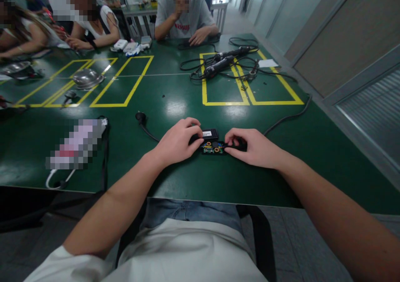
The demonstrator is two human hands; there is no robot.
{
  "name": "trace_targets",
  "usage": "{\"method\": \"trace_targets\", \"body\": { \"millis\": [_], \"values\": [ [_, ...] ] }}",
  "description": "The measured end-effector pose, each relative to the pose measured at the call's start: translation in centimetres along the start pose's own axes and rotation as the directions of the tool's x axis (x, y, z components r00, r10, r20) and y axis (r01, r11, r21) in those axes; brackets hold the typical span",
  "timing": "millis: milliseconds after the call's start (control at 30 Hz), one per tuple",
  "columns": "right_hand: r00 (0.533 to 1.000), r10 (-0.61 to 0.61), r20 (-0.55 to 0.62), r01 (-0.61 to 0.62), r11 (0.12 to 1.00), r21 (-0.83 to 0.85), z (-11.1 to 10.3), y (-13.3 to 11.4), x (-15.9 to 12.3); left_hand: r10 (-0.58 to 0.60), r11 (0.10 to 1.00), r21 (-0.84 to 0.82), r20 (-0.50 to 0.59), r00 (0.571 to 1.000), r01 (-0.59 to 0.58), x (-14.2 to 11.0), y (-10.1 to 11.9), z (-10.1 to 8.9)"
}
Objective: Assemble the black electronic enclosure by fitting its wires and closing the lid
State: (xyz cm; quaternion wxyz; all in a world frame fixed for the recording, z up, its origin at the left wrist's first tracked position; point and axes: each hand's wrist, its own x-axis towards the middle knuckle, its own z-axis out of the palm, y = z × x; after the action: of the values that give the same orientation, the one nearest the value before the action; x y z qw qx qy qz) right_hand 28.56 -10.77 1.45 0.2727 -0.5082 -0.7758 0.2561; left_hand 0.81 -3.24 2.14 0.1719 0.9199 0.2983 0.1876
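Observation:
A small circuit board (213,149) with ring-shaped coils lies exposed in a black casing on the green table, between my two hands. Just behind it is a black cover (214,133) with a white label. My left hand (179,143) is closed at the board's left end, thumb and fingers pinched around the wiring there; the exact grip is partly hidden. My right hand (254,148) pinches the black cord end at the right side of the board. A power plug (141,117) on a black cord lies beyond my left hand, the cord running toward it.
A blurred pinkish pouch-like item (78,144) with a strap lies on the left. Black corded tools (218,65) lie across yellow-taped rectangles at the far right. A metal bowl (87,78) stands at the far left. Several people sit around the table (131,173).

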Motion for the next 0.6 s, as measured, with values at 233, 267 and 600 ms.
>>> {"method": "trace_targets", "body": {
  "millis": [233,267,600],
  "values": [
    [1.000,-0.008,0.003,0.008,1.000,-0.002,0.3,-0.2,0.1,0.052,0.996,-0.085,0.146,0.988,-0.040,-0.2,0.4,-0.9],
    [1.000,-0.003,0.001,0.003,1.000,0.002,0.3,-0.3,0.1,0.051,0.995,-0.089,0.145,0.988,-0.038,-0.2,0.4,-0.9],
    [0.999,0.003,-0.035,-0.001,0.999,0.054,-0.5,-0.6,-0.2,0.064,0.975,-0.217,0.025,0.998,-0.057,-0.4,0.6,-1.5]
  ]
}}
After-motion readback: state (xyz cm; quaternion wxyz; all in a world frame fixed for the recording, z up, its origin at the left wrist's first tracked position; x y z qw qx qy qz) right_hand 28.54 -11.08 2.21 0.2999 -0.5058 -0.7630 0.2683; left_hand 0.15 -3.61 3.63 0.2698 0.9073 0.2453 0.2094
